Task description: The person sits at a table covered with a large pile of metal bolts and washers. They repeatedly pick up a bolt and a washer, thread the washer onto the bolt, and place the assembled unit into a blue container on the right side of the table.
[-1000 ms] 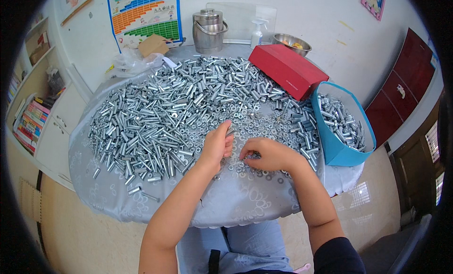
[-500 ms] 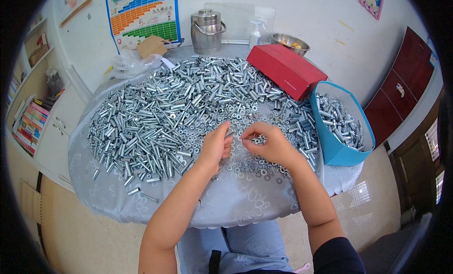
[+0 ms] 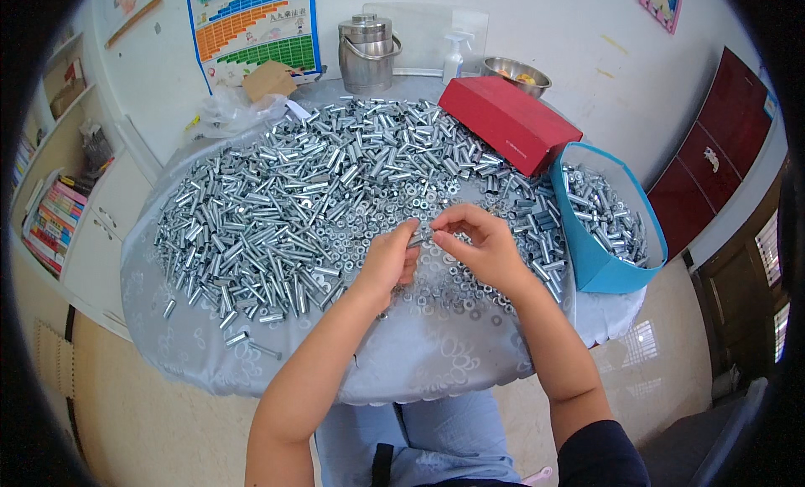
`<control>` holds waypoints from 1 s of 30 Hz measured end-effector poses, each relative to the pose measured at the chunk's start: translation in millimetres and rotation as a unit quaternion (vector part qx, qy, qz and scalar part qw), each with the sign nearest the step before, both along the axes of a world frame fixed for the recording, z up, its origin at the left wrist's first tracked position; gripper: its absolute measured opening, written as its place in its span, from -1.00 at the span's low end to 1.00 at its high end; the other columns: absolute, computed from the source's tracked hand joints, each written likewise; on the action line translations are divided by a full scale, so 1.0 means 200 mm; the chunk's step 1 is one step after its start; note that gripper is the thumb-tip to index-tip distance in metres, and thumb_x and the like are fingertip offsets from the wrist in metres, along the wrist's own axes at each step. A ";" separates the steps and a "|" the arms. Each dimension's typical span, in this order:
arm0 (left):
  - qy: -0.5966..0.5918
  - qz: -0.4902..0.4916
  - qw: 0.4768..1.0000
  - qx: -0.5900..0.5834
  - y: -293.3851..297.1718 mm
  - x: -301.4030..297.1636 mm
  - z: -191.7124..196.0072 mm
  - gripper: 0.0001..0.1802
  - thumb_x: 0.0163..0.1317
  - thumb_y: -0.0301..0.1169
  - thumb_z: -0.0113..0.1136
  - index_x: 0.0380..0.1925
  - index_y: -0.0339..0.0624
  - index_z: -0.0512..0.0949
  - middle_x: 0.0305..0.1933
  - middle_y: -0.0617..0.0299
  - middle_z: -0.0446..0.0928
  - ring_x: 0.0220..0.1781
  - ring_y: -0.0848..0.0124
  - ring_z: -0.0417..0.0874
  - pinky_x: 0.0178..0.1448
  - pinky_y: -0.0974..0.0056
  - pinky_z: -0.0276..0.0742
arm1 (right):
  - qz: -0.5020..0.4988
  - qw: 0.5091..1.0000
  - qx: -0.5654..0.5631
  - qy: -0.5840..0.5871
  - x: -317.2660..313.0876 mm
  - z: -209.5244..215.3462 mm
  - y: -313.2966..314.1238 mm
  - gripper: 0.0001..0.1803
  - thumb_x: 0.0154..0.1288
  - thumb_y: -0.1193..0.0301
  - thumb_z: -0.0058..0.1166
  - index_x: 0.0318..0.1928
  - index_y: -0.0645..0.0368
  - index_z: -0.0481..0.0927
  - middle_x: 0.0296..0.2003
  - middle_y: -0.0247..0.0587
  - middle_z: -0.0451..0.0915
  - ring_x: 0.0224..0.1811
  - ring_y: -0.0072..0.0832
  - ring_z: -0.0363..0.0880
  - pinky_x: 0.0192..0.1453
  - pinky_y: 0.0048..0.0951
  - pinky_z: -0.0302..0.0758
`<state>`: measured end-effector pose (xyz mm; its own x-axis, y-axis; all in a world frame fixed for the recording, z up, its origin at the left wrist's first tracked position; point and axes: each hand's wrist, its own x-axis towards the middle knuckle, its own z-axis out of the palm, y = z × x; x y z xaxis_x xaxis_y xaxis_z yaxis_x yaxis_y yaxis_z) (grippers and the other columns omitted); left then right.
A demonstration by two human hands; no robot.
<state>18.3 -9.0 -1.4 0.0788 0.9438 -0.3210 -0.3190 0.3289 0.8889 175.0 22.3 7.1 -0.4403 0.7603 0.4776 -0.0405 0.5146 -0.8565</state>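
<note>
My left hand is closed around a metal bolt with a sleeve, whose end shows past the thumb. Just to its right, my right hand is pinched at the bolt's end, thumb and forefinger pressed together. Whatever lies between those fingertips is too small to make out. Beneath both hands spread loose washers and nuts. A big heap of silvery bolts and sleeves covers the table's left and far parts.
On the right edge stands a blue fabric bin full of assembled bolts. Behind it lies a red box. Along the back are a steel pot, a spray bottle, a metal bowl and a plastic bag.
My right hand has moved up and left, bringing its fingertips to the end of the bolt. The left hand has shifted slightly and keeps its hold.
</note>
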 end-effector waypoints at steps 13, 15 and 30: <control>-0.028 -0.008 1.000 0.002 0.01 -0.03 -0.02 -0.51 0.25 -0.06 -0.12 -0.81 0.06 0.13 -0.79 0.51 0.03 -0.77 0.63 -0.01 -0.66 0.43 -0.08 | 0.018 0.999 0.024 -0.043 0.01 0.01 0.00 -0.73 0.10 0.59 0.12 -0.12 0.22 0.57 -0.24 -0.22 0.52 -0.23 -0.53 0.51 -0.11 -0.53 0.47; -0.029 -0.008 1.000 0.005 0.01 -0.03 -0.03 -0.53 0.25 -0.07 -0.10 -0.79 0.04 0.17 -0.78 0.52 0.06 -0.77 0.64 0.02 -0.66 0.44 -0.06 | 0.010 0.998 0.016 -0.053 0.02 0.01 0.00 -0.73 0.10 0.58 0.12 -0.12 0.22 0.57 -0.23 -0.21 0.52 -0.21 -0.53 0.51 -0.11 -0.53 0.47; 0.042 0.013 0.999 -0.006 0.01 0.01 -0.01 -0.55 0.25 -0.08 -0.08 -0.76 0.03 0.14 -0.78 0.50 0.05 -0.77 0.62 0.00 -0.66 0.42 -0.06 | -0.058 0.987 -0.039 -0.143 0.03 0.02 -0.01 -0.78 0.13 0.34 0.18 -0.28 0.22 0.55 -0.59 -0.40 0.47 -0.55 -0.70 0.35 -0.47 -0.60 0.31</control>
